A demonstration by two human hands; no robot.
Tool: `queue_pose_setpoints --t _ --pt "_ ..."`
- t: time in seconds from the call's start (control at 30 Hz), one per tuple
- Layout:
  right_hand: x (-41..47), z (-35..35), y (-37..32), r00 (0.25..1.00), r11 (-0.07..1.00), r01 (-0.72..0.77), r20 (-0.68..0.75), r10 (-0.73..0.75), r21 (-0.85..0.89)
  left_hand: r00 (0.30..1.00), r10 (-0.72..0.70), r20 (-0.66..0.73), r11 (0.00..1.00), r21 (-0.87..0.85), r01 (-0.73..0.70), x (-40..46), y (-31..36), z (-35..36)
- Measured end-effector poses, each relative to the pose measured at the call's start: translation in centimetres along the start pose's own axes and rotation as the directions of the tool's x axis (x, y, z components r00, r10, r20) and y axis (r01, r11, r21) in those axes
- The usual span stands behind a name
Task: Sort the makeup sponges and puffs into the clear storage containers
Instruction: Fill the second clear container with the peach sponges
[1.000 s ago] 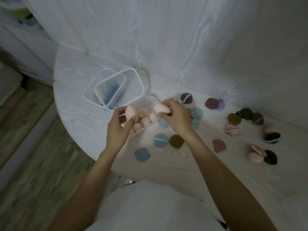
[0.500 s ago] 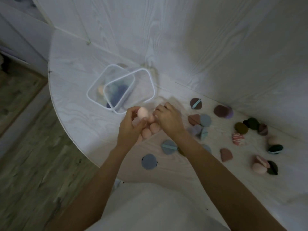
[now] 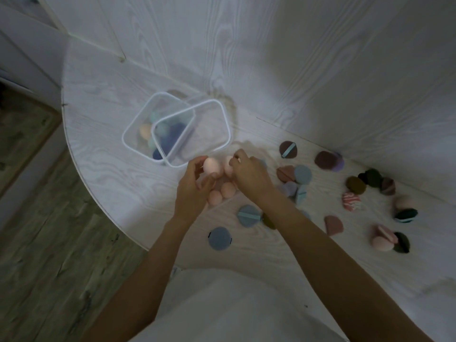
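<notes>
Sponges in peach-pink sit at the middle of things, just in front of the clear containers. The left hand (image 3: 191, 191) holds one pink egg-shaped sponge (image 3: 211, 165) up off the desk (image 3: 103, 154): its fingers (image 3: 195, 164) curl over the sponge's near-left side and the thumb comes up beneath it, so the sponge sticks out past the fingertips toward the containers. The right hand (image 3: 249, 174) is curled knuckles-up right beside it, and a second pink sponge (image 3: 228, 166) shows at its fingertips, pinched there and almost touching the first one. Two loose pink sponges (image 3: 222, 193) lie on the desk under and between the two hands.

The front clear container (image 3: 223, 114) overlaps the rear clear container (image 3: 128, 129), which lies behind and to the left of it; through their walls show a peach sponge (image 3: 145, 131), pale teal ones and dark blue ones, though which of the two tubs holds them cannot be told.

To the right of the containers, round puffs are scattered over the desk: a brown puff with a blue strap (image 3: 288, 149), a blue puff (image 3: 303, 174), a striped pink puff (image 3: 351, 201) and dark green ones farther right. Nearer the person than the containers lie a blue strapped puff (image 3: 249, 215) and a grey-blue puff (image 3: 219, 238).
</notes>
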State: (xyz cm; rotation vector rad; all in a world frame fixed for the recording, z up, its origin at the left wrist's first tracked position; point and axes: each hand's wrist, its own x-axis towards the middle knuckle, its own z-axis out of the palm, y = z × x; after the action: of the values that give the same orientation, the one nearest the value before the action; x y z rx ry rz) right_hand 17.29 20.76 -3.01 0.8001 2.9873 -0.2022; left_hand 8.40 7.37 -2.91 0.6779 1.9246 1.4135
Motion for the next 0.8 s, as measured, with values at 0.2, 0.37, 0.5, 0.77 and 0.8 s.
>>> queue_pose_setpoints --t 0.2,0.37,0.5,0.77,0.8 --pt "-0.1 -0.4 -0.4 0.995 0.992 0.042 -0.084 -0.052 -0.115 1.000 -0.023 0.016 0.999 0.025 0.023 0.2 -0.2 -0.3" --pt "0.8 -0.5 -0.5 0.996 0.972 0.063 -0.053 -0.077 -0.225 0.999 -0.015 0.028 0.999 0.048 0.014 0.3 -0.5 -0.3" --pt "1.3 -0.4 -1.2 0.996 0.958 0.081 -0.019 -0.090 -0.275 1.000 -0.011 0.018 0.998 0.067 0.010 0.2 -0.3 -0.2" --pt "1.7 -0.2 0.2 0.973 0.928 0.230 0.075 -0.217 -0.295 1.000 -0.018 0.018 0.999 0.049 0.017 0.2 -0.2 -0.2" --pt "1.7 0.2 0.4 0.965 0.932 0.250 0.140 -0.220 -0.263 1.000 -0.017 0.021 0.999 0.048 0.016 0.2 -0.2 -0.2"
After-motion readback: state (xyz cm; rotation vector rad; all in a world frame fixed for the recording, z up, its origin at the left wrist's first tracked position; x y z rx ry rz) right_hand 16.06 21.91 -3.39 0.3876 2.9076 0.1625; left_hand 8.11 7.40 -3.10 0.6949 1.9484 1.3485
